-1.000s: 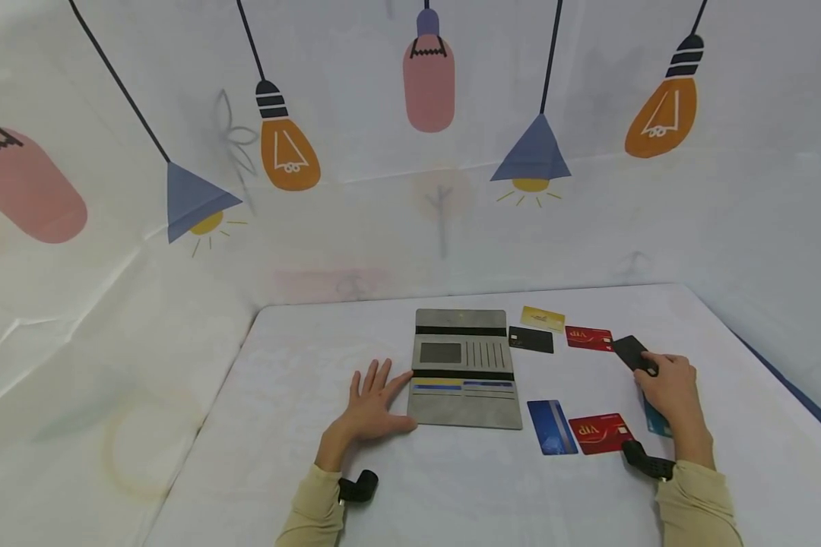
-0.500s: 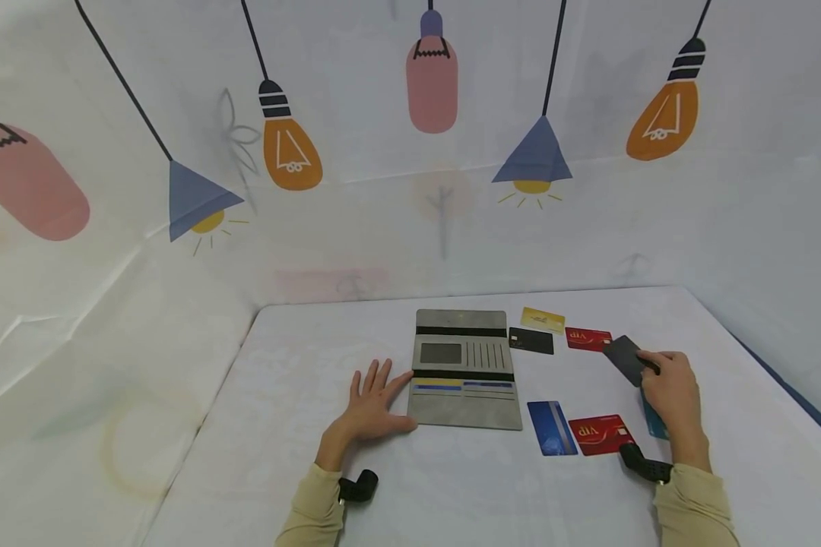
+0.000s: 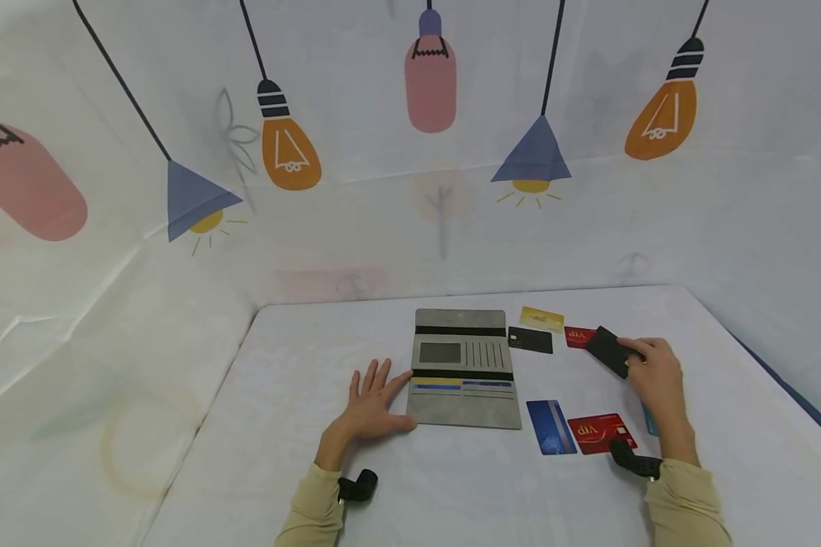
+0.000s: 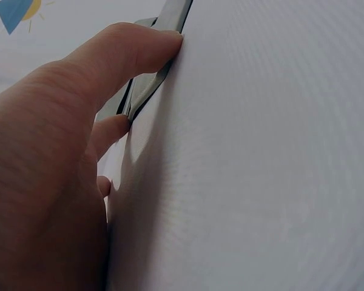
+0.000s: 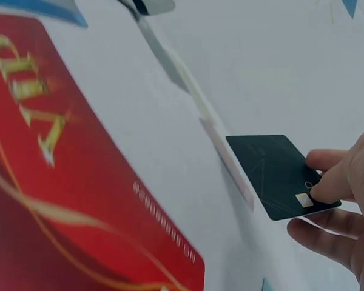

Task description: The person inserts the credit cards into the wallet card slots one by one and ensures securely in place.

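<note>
Nearest, I count a blue card point(image 3: 551, 428), a red VIP card point(image 3: 595, 434) and a teal card point(image 3: 650, 420) loose on the surface point(image 3: 451, 494). The left hand point(image 3: 371, 415), fingers spread, touches an open wallet point(image 3: 464, 413), part-filled, I judge; the right hand point(image 3: 657, 381) pinches a black card point(image 3: 607, 351) between its fingers. Beyond, another black card point(image 3: 530, 340), a second red card point(image 3: 578, 337) and a gold card point(image 3: 542, 319) await.

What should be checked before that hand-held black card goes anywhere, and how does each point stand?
1. Held card gripped: ok; right hand pinches its chip end.
2. Wallet open: ok; it lies unfolded.
3. Left hand at wallet: ok; thumb touches its edge.
4. Lowest slots free: cannot tell; too small.
5. Space beside wallet clear: not ok; blue card and second black card lie there.
</note>
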`<state>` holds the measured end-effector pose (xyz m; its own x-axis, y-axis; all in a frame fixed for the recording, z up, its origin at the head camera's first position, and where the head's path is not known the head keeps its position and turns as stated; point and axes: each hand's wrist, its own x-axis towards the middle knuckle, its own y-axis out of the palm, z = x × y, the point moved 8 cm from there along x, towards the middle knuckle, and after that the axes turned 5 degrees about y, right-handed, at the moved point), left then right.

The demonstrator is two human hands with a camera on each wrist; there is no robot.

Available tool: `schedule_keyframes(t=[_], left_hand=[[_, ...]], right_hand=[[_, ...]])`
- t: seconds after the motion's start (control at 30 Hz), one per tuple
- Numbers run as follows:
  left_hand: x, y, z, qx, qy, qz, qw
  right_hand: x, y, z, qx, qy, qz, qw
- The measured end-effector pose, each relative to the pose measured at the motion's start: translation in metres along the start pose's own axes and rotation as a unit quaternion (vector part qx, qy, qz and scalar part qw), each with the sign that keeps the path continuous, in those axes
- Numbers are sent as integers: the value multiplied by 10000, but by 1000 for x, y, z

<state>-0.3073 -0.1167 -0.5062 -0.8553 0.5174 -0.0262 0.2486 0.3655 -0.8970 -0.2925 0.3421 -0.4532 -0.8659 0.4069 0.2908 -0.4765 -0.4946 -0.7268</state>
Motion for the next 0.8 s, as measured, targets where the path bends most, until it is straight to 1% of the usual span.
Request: schedule_keyframes(t=[0.17, 0.37, 0.53, 0.63, 0.8], left_hand=[[-1, 0, 0, -55, 35, -7, 10000], [0, 2, 1, -7, 66, -12, 10000], [0, 3, 3, -31, 59, -14, 10000], [1, 3, 3, -67, 53, -26, 10000], [1, 3, 3, -40, 59, -29, 10000]], right_hand=[[-1, 1, 21, 161, -244, -93, 9995], [-7, 2, 56, 523, -707, -111, 9961], [-14, 12, 84, 690, -1072, 199, 9916], [-18, 23, 97, 756, -1149, 479, 9893], [-24, 42, 110, 743, -1236, 892, 9855]])
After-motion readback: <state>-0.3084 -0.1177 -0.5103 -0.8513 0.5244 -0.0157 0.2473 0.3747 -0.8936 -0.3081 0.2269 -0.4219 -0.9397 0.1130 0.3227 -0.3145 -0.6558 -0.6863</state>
